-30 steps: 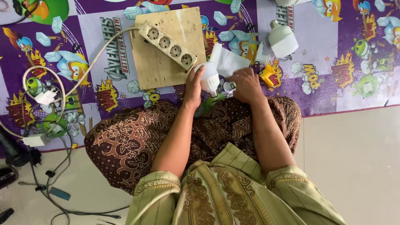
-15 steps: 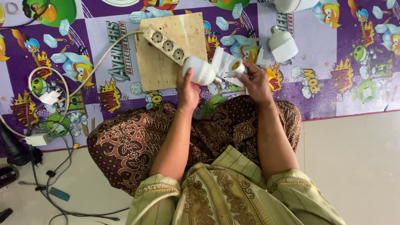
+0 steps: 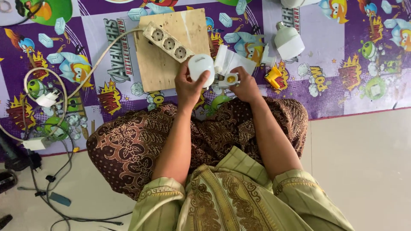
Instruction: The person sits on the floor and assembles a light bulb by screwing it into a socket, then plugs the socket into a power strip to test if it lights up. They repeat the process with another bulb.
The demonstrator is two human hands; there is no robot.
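Note:
My left hand (image 3: 188,85) holds a white bulb (image 3: 201,67) by its round dome, raised above my lap. My right hand (image 3: 245,84) grips a small white lamp socket (image 3: 229,79) with a brass-coloured inside, its opening turned up. Bulb and socket sit side by side, almost touching. Just behind them lies a cream power strip (image 3: 168,42) with several round outlets on a bare wooden board (image 3: 171,47).
Another white bulb (image 3: 288,41) lies on the purple cartoon mat (image 3: 342,60) to the right, a small yellow part (image 3: 273,77) near it. White paper pieces (image 3: 233,62) lie by the board. Cables, plugs and a white adapter (image 3: 47,99) crowd the left; pale floor tiles (image 3: 364,171) lie right.
The left hand has turned the bulb so its dome faces up. The right hand has brought the socket beside it, and both hands have shifted slightly toward the board.

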